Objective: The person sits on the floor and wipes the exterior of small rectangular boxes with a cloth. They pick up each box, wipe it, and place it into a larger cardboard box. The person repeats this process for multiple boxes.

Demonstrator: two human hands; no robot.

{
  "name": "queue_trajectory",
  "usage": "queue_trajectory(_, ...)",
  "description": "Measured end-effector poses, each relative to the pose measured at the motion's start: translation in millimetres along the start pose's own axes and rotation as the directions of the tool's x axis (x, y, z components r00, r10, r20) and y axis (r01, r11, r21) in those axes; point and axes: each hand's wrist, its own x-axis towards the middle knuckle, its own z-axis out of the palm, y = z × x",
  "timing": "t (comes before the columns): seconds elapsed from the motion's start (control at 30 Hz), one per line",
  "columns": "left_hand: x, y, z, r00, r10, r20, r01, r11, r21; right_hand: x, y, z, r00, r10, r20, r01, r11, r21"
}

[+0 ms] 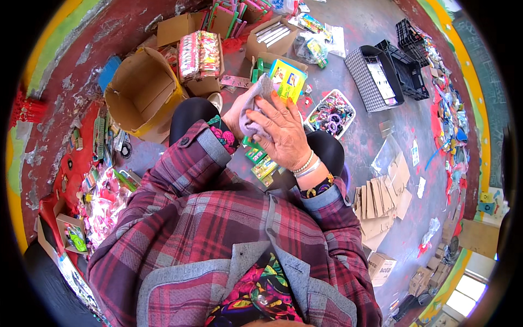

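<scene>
In front of my knees, a greyish-lilac cloth (252, 111) is bunched between my hands. My left hand (235, 116) grips it from the left side, with most of its fingers hidden behind the fabric. Against the cloth's right side lies my right hand (283, 132), its orange-nailed fingers spread apart and touching the fabric. A yellow and blue box (288, 80) stands just beyond my right fingertips. Below the hands, small green and yellow boxes (263, 167) sit between my legs. A white tub of beads and hair ties (332, 113) is close by on the right.
An open cardboard carton (143, 90) stands to the left, beside a box of wrapped packets (200, 55). Folded brown cardboard (379, 199) lies to the right. A patterned basket (372, 76) and black crates (403, 68) are at the far right. Pink plastic packets (106, 210) pile up at left.
</scene>
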Motion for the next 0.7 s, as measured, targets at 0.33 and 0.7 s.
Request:
queue_trajectory(0.33,3,-9,8,0.997,-0.021,0.069,0.024,0.999,-0.036,28,63,-18,0.972,0.061,-0.228,-0.098,0.983,-0.156)
queue_trajectory(0.7,-5,-1,18,0.995,-0.07,0.07,0.075,0.994,-0.079,-5,145,-8,0.364,0.9,0.239,-0.11,-0.213,0.971)
